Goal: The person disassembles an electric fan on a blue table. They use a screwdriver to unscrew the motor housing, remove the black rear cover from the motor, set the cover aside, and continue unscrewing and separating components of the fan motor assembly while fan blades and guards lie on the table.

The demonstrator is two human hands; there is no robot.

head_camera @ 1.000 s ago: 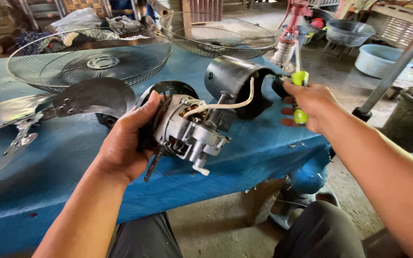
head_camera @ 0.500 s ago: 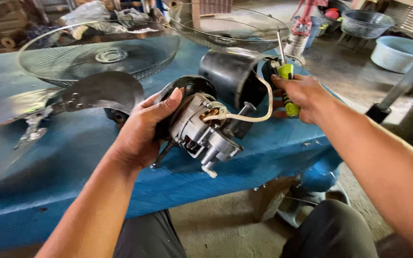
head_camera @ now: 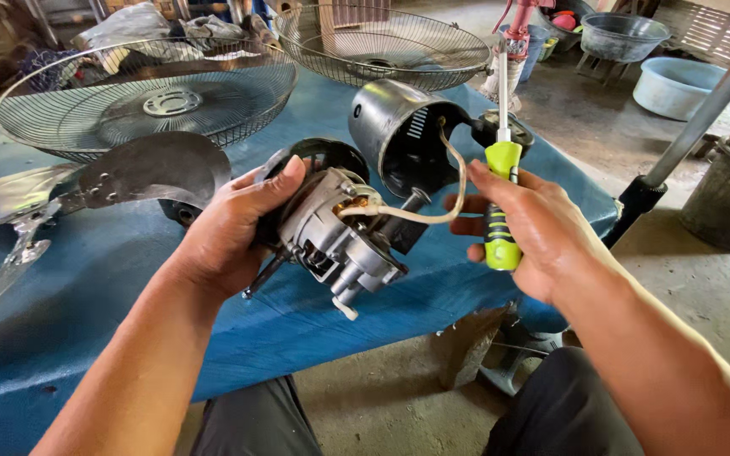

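We see the left hand [head_camera: 230, 228] closed around a bare fan motor [head_camera: 335, 241], thumb lying over the top of its metal housing, holding it up just above the near edge of the blue table [head_camera: 128, 279]. The motor tilts toward the person, its shaft end pointing down and to the right, with copper windings showing at the top. A pale cable [head_camera: 445, 198] loops from the motor up into a dark, round motor cover [head_camera: 403, 139] that lies on its side on the table just behind, open mouth facing us. The right hand [head_camera: 542, 224] is closed in a fist around a screwdriver [head_camera: 500, 181] with a yellow-green and black handle; the tool stands upright, its thin steel shaft pointing up past the cover, just beside the motor's right side and apart from it. Toward the far left corner of the table rests a wire fan guard [head_camera: 145, 97], and a second fan guard [head_camera: 382, 42] sits along the far edge. The metal fan blade [head_camera: 120, 173] lies at the left edge, near the left wrist.
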